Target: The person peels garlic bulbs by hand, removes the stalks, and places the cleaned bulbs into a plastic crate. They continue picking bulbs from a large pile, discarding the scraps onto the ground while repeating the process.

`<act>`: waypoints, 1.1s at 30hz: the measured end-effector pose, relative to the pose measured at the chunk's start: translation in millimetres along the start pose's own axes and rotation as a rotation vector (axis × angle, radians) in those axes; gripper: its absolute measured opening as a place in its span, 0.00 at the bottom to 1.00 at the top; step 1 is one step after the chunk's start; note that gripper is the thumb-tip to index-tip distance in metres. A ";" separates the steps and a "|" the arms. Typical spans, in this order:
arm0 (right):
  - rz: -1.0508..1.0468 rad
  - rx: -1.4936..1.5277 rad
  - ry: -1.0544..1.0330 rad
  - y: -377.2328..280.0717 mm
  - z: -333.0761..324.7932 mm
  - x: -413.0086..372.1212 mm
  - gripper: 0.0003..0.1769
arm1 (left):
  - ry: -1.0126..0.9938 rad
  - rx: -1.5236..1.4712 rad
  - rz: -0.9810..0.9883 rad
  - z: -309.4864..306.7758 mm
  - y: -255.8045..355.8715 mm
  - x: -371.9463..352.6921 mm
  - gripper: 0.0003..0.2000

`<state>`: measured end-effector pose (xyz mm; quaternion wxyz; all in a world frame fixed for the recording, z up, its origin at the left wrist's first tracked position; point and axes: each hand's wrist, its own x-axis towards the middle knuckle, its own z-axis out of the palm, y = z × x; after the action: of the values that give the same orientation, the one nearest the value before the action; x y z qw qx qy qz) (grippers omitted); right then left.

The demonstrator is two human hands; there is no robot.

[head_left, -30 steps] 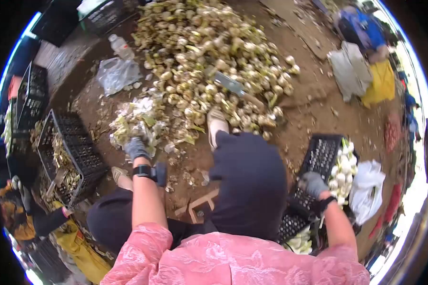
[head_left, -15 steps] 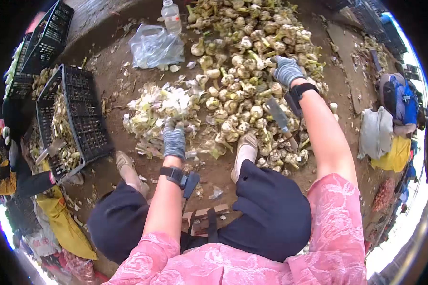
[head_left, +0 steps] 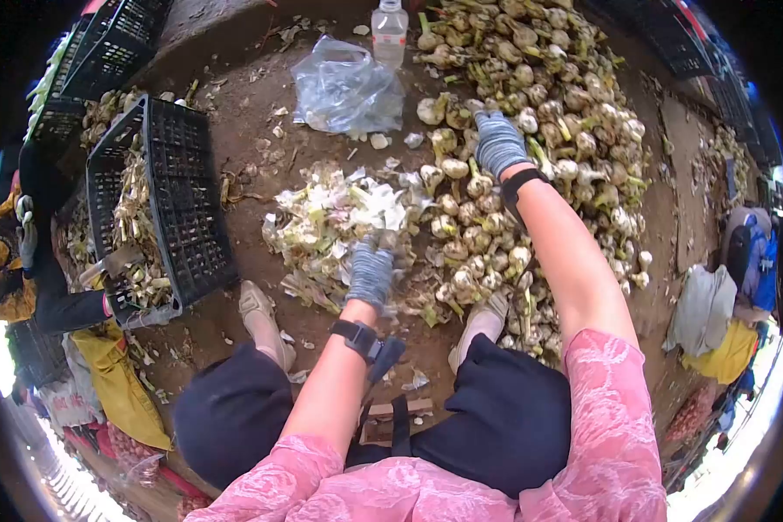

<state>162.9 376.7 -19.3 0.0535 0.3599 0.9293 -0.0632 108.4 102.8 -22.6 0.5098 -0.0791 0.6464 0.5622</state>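
My right hand [head_left: 498, 143], in a grey glove, reaches onto the large heap of garlic bulbs [head_left: 574, 96] with stems. Its fingertips point down among the bulbs at the heap's left side, and the back of the hand hides whether they hold one. My left hand [head_left: 371, 274], gloved too, is over the near right part of a pile of pale garlic skins and stem scraps [head_left: 322, 213]. Its fingers look spread and slightly blurred, with nothing visible in them. Both wrists wear dark straps.
A black crate [head_left: 187, 200] of garlic stems stands at left, near another person's gloved hand [head_left: 28, 244] and a blade [head_left: 117, 261]. Beyond the scraps are a clear plastic bag [head_left: 348, 91] and a bottle [head_left: 390, 39]. Cloths [head_left: 700, 309] and a yellow sack [head_left: 117, 387] lie at the sides.
The view has shifted, so the ground things appear farther right. My right hand has moved toward the heap's left side. A knife seen lying on the bulbs is now hidden, apparently behind my right forearm.
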 end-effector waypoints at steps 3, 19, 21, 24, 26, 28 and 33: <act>0.076 0.052 -0.245 -5.9 -0.9 42.3 0.26 | -0.045 0.281 0.291 -7.1 -11.2 22.9 0.19; -0.087 1.426 -0.533 -92.4 -84.7 -71.3 0.17 | -0.294 -0.286 0.350 -1.5 62.2 -38.3 0.40; -0.013 1.542 -0.522 -99.2 -57.4 -82.9 0.18 | -0.227 -0.230 0.455 -5.1 54.7 -40.5 0.37; -0.020 1.387 -0.391 -129.4 -54.5 -100.8 0.17 | -0.097 -0.093 0.613 -6.0 45.3 -46.3 0.33; -0.026 1.399 -0.407 -134.0 -63.9 -104.7 0.16 | -0.022 -0.031 0.653 -8.0 41.7 -49.2 0.31; -0.023 1.430 -0.494 -134.7 -68.3 -104.1 0.14 | -0.048 -0.112 0.678 -9.3 43.6 -52.1 0.31; -0.052 1.494 -0.505 -135.1 -77.2 -107.6 0.12 | -0.105 -0.239 0.570 -16.7 51.1 -58.1 0.30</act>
<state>146.5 218.4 83.1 0.0055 0.2533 0.6088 -0.7518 91.6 80.1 51.4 0.3513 0.0752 0.5446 0.7579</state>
